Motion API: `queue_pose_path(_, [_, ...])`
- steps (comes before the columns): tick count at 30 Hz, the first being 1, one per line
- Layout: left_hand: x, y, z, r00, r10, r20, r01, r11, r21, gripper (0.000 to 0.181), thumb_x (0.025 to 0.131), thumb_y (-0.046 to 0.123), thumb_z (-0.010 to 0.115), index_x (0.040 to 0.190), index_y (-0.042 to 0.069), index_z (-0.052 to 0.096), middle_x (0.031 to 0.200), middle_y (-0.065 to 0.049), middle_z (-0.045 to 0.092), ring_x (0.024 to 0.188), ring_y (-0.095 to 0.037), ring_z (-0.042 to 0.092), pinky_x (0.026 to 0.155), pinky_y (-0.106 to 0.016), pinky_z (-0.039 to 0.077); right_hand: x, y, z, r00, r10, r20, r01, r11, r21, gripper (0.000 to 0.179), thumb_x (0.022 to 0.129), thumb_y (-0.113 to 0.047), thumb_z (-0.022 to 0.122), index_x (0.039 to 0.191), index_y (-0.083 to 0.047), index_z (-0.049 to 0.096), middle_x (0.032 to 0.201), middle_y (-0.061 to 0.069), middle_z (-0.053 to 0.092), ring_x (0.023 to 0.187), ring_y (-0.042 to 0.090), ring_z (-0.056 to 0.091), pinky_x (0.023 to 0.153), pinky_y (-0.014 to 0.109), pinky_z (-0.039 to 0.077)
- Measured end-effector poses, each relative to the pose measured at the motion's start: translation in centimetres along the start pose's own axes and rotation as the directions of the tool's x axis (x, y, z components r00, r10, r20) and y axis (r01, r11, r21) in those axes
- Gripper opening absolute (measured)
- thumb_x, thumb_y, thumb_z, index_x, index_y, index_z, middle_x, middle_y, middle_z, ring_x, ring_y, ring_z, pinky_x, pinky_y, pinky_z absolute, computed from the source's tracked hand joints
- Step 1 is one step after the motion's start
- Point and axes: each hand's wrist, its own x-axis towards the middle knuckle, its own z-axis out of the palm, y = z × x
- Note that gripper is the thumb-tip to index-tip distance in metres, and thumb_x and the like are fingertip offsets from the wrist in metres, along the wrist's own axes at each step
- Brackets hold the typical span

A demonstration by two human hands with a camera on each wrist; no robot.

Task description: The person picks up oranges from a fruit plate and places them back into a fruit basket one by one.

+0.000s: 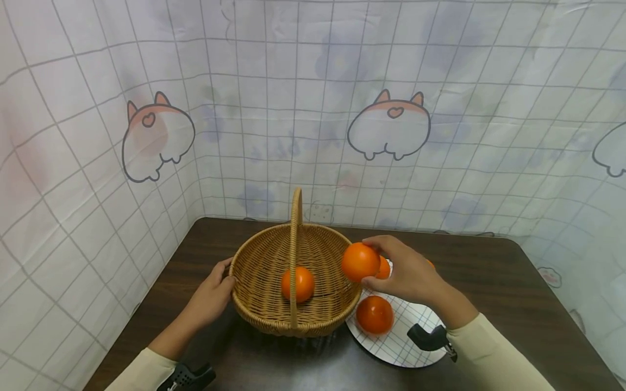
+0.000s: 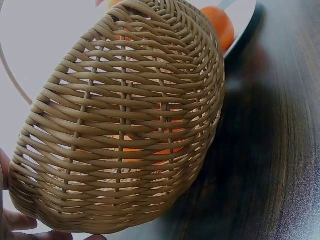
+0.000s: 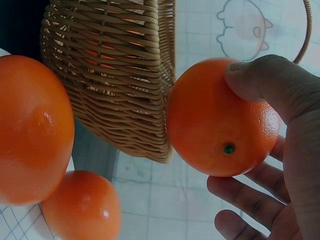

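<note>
A wicker basket (image 1: 264,304) with a tall arched handle stands mid-table, one orange (image 1: 305,284) lying inside it. My left hand (image 1: 212,296) grips the basket's left rim, thumb on top; in the left wrist view its fingers show at the lower left corner. Between thumb and fingers, my right hand (image 1: 411,271) holds another orange (image 1: 359,262) at the basket's right rim. The right wrist view shows this orange's green stem spot (image 3: 228,149). Whether the held orange touches the rim I cannot tell.
A white plate with a grid pattern (image 1: 406,350) stands right of the basket, partly under the right forearm. On it sit a redder orange (image 1: 375,315) and another orange (image 1: 385,268) behind the held one. A grid-patterned cloth (image 1: 274,108) hangs behind the dark wooden table (image 1: 494,304).
</note>
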Motion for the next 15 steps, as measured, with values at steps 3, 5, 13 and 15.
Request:
queue_pose_path(3, [-0.03, 0.00, 0.01, 1.000, -0.004, -0.005, 0.004, 1.000, 0.006, 0.057, 0.110, 0.025, 0.038, 0.160, 0.004, 0.022, 0.153, -0.029, 0.040, 0.130, -0.041, 0.052, 0.098, -0.050, 0.050, 0.06, -0.18, 0.12, 1.000, -0.009, 0.002, 0.009, 1.000, 0.012, 0.074, 0.078, -0.037, 0.090, 0.141, -0.019, 0.055, 0.131, -0.003, 0.059, 0.114, 0.020, 0.061, 0.093, 0.049, 0.053])
queue_pose_path(5, [-0.05, 0.00, 0.02, 1.000, -0.003, -0.006, 0.003, 1.000, 0.003, 0.057, 0.110, 0.025, 0.038, 0.160, 0.004, 0.022, 0.153, -0.029, 0.040, 0.130, -0.041, 0.052, 0.098, -0.050, 0.050, 0.08, -0.24, 0.21, 1.000, -0.013, 0.003, 0.013, 1.000, 0.019, 0.073, 0.079, -0.037, 0.089, 0.141, -0.019, 0.055, 0.131, -0.004, 0.059, 0.113, 0.018, 0.060, 0.092, 0.047, 0.052])
queue_pose_path(13, [0.01, -0.07, 0.07, 1.000, 0.001, -0.001, -0.002, 1.000, -0.015, 0.057, 0.110, 0.024, 0.038, 0.160, 0.004, 0.022, 0.152, -0.029, 0.040, 0.130, -0.041, 0.052, 0.098, -0.050, 0.050, 0.09, -0.04, 0.48, 0.999, -0.049, 0.002, 0.049, 0.998, 0.027, 0.075, 0.081, -0.035, 0.088, 0.144, -0.017, 0.054, 0.131, -0.003, 0.059, 0.110, 0.017, 0.059, 0.091, 0.047, 0.053])
queue_pose_path(15, [0.02, -0.08, 0.06, 1.000, 0.000, 0.000, 0.000, 1.000, -0.016, 0.057, 0.110, 0.024, 0.038, 0.160, 0.004, 0.021, 0.152, -0.030, 0.040, 0.130, -0.041, 0.052, 0.098, -0.050, 0.050, 0.10, -0.02, 0.51, 0.999, -0.054, 0.003, 0.054, 0.998, 0.029, 0.075, 0.081, -0.035, 0.088, 0.146, -0.017, 0.054, 0.130, -0.002, 0.060, 0.111, 0.018, 0.060, 0.093, 0.048, 0.052])
